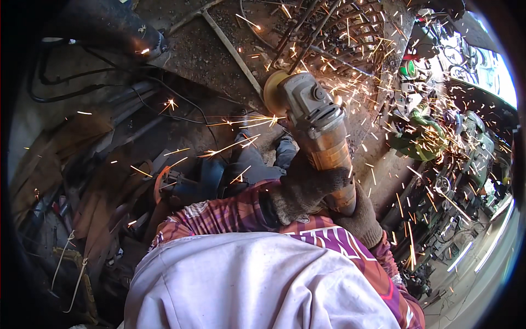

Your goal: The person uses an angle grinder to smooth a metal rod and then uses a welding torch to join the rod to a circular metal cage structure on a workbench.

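Observation:
An angle grinder point(320, 137), its body worn grey and orange-brown, is held in front of my chest with its head pointing away from me. My left hand point(307, 186), in a dark work glove, is wrapped round the grinder's body. Behind it my right hand point(362, 216), gloved too, grips the rear end. The grinder's disc point(275, 94) meets the end of a thin metal bar point(233, 52) on a dirty metal work surface point(192, 60). Bright sparks fly to both sides. The fingertips of both gloves are mostly hidden.
Curved metal rods point(350, 33) lie at the far side of the surface. A thick dark metal pipe point(120, 33) stands at the far left, near black cables point(66, 82). Metal bars and brown sheets point(82, 137) are heaped at left. Cluttered machinery point(471, 159) fills the right.

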Tool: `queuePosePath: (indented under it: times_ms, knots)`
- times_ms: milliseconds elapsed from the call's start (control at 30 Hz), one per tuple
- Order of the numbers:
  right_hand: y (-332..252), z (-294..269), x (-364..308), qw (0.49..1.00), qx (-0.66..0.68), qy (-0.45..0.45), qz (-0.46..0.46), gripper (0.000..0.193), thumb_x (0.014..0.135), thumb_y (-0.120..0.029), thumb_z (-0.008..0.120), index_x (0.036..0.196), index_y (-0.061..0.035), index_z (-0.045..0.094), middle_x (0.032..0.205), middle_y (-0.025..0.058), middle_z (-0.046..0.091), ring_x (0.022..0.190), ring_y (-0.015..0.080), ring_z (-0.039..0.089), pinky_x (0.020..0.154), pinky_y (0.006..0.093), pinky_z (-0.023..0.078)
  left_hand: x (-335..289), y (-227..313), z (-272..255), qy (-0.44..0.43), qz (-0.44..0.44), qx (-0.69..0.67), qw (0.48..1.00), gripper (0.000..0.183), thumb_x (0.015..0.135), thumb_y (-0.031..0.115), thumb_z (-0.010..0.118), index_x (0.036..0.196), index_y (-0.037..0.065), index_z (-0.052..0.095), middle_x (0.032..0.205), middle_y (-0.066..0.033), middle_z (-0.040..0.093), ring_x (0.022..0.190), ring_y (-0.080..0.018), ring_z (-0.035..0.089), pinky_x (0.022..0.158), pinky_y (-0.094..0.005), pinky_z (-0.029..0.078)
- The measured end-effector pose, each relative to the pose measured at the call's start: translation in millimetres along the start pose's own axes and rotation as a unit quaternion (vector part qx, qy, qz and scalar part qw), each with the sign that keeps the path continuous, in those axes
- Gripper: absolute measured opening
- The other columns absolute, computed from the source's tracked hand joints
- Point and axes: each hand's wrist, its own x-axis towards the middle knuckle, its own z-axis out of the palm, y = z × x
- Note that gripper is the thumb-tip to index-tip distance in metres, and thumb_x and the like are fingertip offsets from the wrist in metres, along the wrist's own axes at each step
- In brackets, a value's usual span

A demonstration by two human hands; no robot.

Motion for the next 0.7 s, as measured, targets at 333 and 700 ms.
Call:
queuePosePath:
  times_ms: [333, 700]
  knots:
    - [-2, -9, -2, 0.998, -0.06, -0.021, -0.015, 0.085, 0.075, -0.023, 0.091, 0.146, -0.0022, 0.051, 0.127, 0.0204, 0.071, 0.117, 0.0303, 0.07, 0.099, 0.0414, 0.055, -12, -4, 0, -0.034, -0.033, -0.061, 0.997, 0.059, 0.084, 0.012, 0.085, 0.134, 0.005, 0.054, 0.119, -0.0087, 0.065, 0.108, -0.0192, 0.066, 0.097, -0.0382, 0.057]
    - [19, 5, -15, 0.962, 0.017, 0.203, -0.182, 0.075, 0.086, -0.032, 0.084, 0.143, 0.0059, 0.051, 0.118, 0.0196, 0.073, 0.107, 0.0262, 0.072, 0.092, 0.038, 0.057, 12, 32, 42, -0.087, 0.111, 0.014, 0.99, 0.068, 0.08, 0.023, 0.09, 0.133, 0.006, 0.051, 0.115, -0.0059, 0.063, 0.105, -0.0174, 0.064, 0.09, -0.0373, 0.057]
